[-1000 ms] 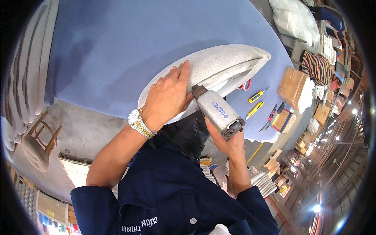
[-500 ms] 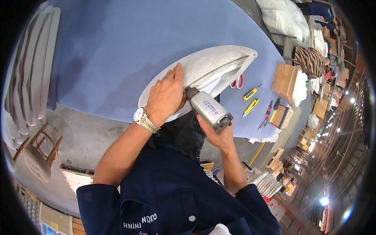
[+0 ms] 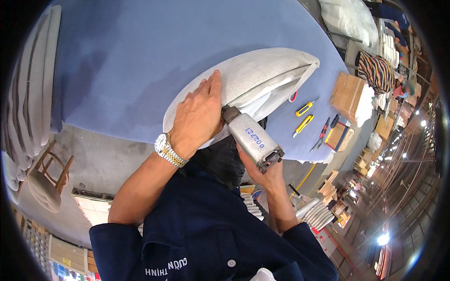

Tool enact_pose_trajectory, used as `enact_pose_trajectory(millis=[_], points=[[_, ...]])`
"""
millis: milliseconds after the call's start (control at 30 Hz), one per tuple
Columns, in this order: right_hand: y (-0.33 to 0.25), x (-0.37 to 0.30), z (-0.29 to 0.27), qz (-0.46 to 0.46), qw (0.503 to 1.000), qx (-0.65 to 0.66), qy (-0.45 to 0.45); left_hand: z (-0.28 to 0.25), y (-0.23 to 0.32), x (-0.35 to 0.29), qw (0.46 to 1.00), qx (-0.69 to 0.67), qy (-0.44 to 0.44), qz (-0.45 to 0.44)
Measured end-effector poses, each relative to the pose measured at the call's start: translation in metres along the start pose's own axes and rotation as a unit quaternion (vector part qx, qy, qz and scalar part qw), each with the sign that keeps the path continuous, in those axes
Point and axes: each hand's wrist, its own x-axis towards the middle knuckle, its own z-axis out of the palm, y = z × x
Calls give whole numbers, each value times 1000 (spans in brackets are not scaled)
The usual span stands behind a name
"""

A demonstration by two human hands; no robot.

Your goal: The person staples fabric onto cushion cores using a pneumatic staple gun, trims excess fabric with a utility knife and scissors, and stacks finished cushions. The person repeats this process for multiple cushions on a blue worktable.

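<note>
A seat cushion (image 3: 206, 86) in light grey fabric is tilted up at the near edge of the blue-covered table, its folded fabric edge and pale underside turned to the right. My left hand (image 3: 199, 112), wearing a watch, holds it with straight fingers laid over the fabric; the thumb is hidden. In my right hand (image 3: 260, 171) is a silver staple gun (image 3: 253, 136). The gun's dark nose meets the cushion's near rim, right beside my left hand; whether it touches the fabric, I cannot tell.
Right of the cushion lie red-handled scissors (image 3: 293, 96), partly hidden, a yellow screwdriver (image 3: 305, 108), a yellow cutter (image 3: 303, 125) and red-black pliers (image 3: 321, 135). A cardboard box (image 3: 348, 96) stands beyond. Stacked grey cushions (image 3: 35, 84) and a wooden stool (image 3: 47, 182) are at left.
The cushion and staple gun have shifted slightly to the right in view, and the cushion now covers more of the scissors. Both hands keep their holds.
</note>
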Motion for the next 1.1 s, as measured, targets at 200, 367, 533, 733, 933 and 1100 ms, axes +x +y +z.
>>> enact_pose_trajectory(millis=[200, 367, 533, 733, 933, 1100], points=[[-9, 10, 7, 74, 994, 69, 34, -4, -2, 3, 998, -31, -25, 45], [-10, 10, 10, 34, 996, 36, 71, -35, -58, 19, 887, -372, -237, 135], [-11, 17, 17, 25, 997, 3, 73, -20, -63, 3, 961, -201, -184, 56], [-2, 21, 23, -35, 994, 17, 99, -20, -38, -12, 992, -75, -105, 4], [-8, 11, 24, -12, 994, 56, 91, -31, -32, -14, 992, -48, -120, -9], [-10, 11, 21, -12, 996, 46, 71, -31, -33, -16, 991, -42, -123, -15]])
